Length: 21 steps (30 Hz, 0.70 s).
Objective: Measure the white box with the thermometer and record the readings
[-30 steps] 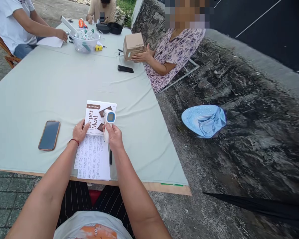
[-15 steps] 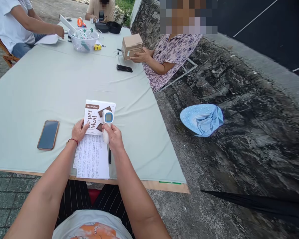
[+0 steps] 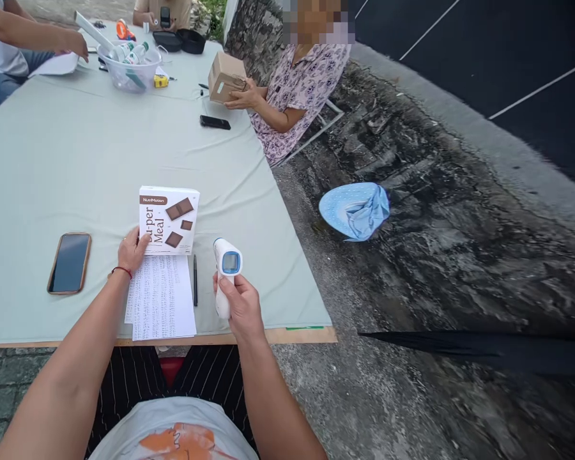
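Note:
My left hand (image 3: 133, 250) grips the left edge of a white box (image 3: 179, 220) printed "NutriMotion" and "Meal" with brown chocolate pieces, its thumb on the front. In my right hand (image 3: 242, 303) is a white infrared thermometer (image 3: 224, 300) with a blue-rimmed screen facing me; my fingers wrap its handle, to the right of the box and apart from it. Sheets of paper (image 3: 161, 300) covered in small print lie below the box, near the table's front edge. A black pen (image 3: 195, 281) lies along their right side.
A smartphone (image 3: 69, 263) lies to the left on the cloth-covered table (image 3: 91, 153). Farther back are a black phone (image 3: 215, 122), a plastic basket (image 3: 133, 75) of bottles and a yellow tape measure (image 3: 161, 81). A co-worker holds a cardboard box (image 3: 227, 76). A blue hat (image 3: 354, 211) lies off the table's right side.
My right hand has drawn the thermometer away from the box front, to the right and toward me, uncovering the printed chocolate pieces. My left hand stays on the box. The camera view has shifted.

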Tool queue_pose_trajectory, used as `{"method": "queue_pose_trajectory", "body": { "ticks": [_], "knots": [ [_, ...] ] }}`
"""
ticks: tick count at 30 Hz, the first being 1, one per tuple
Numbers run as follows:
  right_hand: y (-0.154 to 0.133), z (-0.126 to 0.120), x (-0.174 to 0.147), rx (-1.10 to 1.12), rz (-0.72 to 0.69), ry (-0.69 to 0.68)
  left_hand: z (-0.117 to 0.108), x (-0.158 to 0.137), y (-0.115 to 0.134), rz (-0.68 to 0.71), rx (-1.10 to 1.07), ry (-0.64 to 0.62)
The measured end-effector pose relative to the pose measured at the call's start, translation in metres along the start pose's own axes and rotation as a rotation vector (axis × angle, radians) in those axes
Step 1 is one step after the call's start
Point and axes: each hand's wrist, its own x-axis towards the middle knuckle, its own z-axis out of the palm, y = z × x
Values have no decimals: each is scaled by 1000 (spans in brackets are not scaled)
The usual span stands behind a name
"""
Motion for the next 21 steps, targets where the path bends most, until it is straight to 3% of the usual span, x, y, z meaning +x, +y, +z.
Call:
{"method": "queue_pose_trajectory", "body": {
  "ticks": [7, 12, 14, 18, 21],
  "knots": [
    [-3, -23, -14, 27, -7, -9, -2, 3, -5, 25, 23, 10],
    [13, -30, 3, -82, -62, 9, -4, 3, -3, 14, 8, 8],
    [25, -35, 19, -270, -98, 81, -4, 2, -1, 2, -16, -1],
    [49, -53, 54, -882, -112, 214, -2, -1, 2, -43, -65, -17],
    [62, -67, 70, -1132, -91, 241, 0, -3, 3, -57, -67, -23]
  ]
}}
